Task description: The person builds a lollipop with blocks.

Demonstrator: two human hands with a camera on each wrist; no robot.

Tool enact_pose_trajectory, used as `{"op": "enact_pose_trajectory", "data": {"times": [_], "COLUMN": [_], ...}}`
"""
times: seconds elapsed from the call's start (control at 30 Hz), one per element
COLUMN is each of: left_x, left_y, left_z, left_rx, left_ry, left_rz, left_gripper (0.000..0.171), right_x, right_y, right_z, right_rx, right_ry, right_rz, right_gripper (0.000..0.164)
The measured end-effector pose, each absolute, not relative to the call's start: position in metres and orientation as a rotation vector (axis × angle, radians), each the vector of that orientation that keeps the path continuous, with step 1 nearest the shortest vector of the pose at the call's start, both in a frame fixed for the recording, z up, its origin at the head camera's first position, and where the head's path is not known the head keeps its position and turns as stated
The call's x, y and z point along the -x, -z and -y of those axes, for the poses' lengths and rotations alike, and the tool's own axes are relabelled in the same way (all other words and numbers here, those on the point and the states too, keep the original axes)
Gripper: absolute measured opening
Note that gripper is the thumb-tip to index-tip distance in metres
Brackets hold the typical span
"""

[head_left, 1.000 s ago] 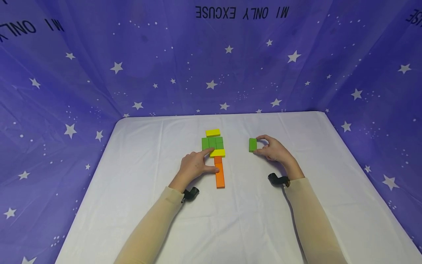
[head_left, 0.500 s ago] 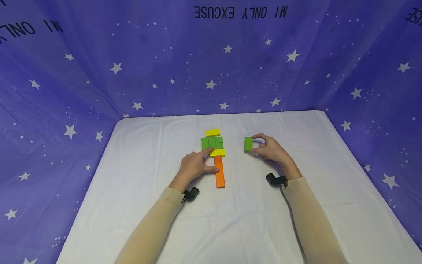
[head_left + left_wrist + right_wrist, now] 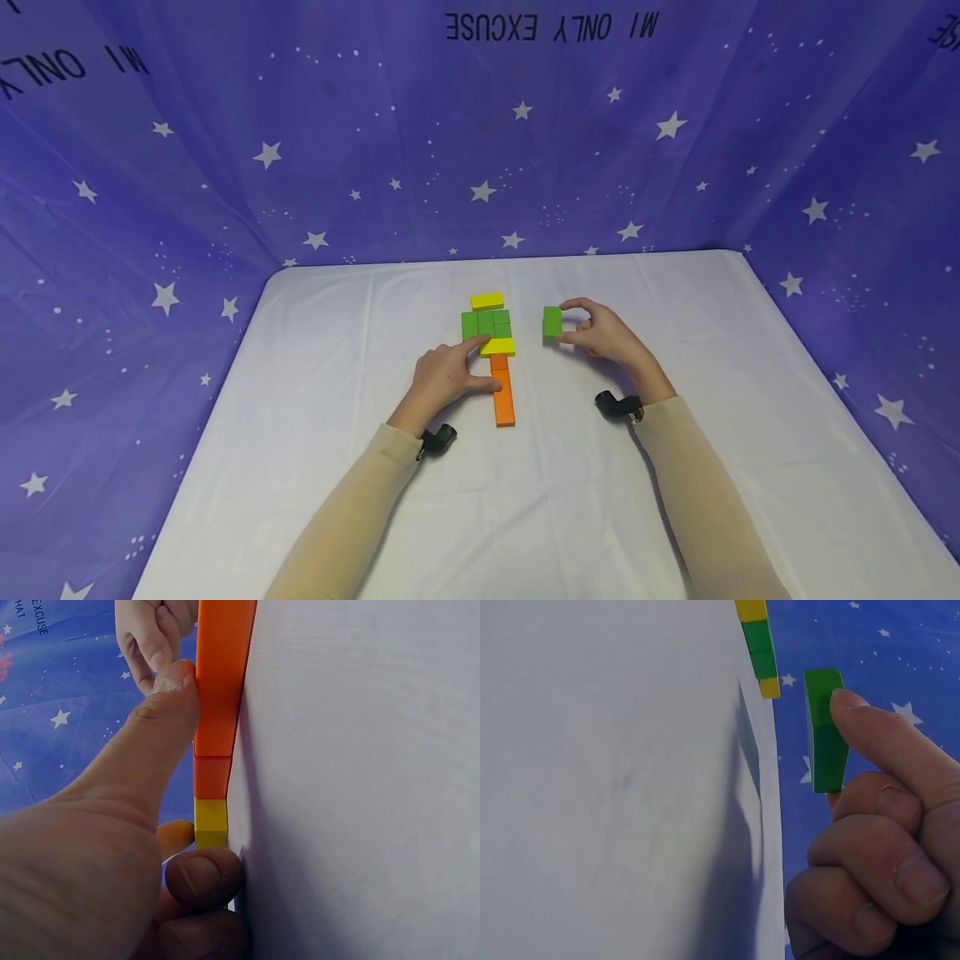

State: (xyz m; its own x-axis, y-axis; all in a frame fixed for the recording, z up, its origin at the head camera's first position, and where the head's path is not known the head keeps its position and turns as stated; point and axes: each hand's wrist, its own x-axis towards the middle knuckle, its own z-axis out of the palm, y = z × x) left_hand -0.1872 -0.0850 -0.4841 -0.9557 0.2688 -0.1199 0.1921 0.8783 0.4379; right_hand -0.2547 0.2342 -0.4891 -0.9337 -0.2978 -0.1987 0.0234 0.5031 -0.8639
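Note:
In the head view, my right hand point(image 3: 600, 333) pinches a green block point(image 3: 552, 322) by its near and far ends, just right of the laid-out blocks. Seen from the right wrist, that green block point(image 3: 826, 735) is off the cloth, between thumb and a fingertip. My left hand point(image 3: 441, 377) rests on the arrangement: its thumb touches the long orange block point(image 3: 504, 404), its index finger lies where a yellow block point(image 3: 498, 347) meets the green blocks point(image 3: 486, 323). A small orange block point(image 3: 498, 362) joins the yellow and long orange ones. Another yellow block point(image 3: 487, 301) lies beyond the green group.
A white cloth point(image 3: 637, 500) covers the table. Purple curtains point(image 3: 480, 125) with stars and lettering stand behind and at both sides. A black wrist camera point(image 3: 617, 406) sticks out at the right cuff, another camera point(image 3: 438, 439) at the left cuff.
My right hand has carried the green block leftward, closer to the other blocks. The left hand and the laid-out blocks have stayed in place.

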Motion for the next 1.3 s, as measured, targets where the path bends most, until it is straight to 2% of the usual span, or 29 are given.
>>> {"op": "enact_pose_trajectory", "data": {"times": [0.67,1.3], "left_x": [0.187,0.188], "left_y": [0.487,0.486], "left_z": [0.087,0.087], "left_rx": [-0.374,-0.379], "left_ry": [-0.626,-0.594], "left_rz": [-2.874,-2.889], "left_gripper": [0.095,0.095], "right_x": [0.267,0.277], "right_y": [0.498,0.5], "right_z": [-0.194,-0.184], "right_rx": [0.285,0.297], "right_ry": [1.293,1.202], "right_rz": [-2.467,-2.49], "right_gripper": [0.068,0.067]}}
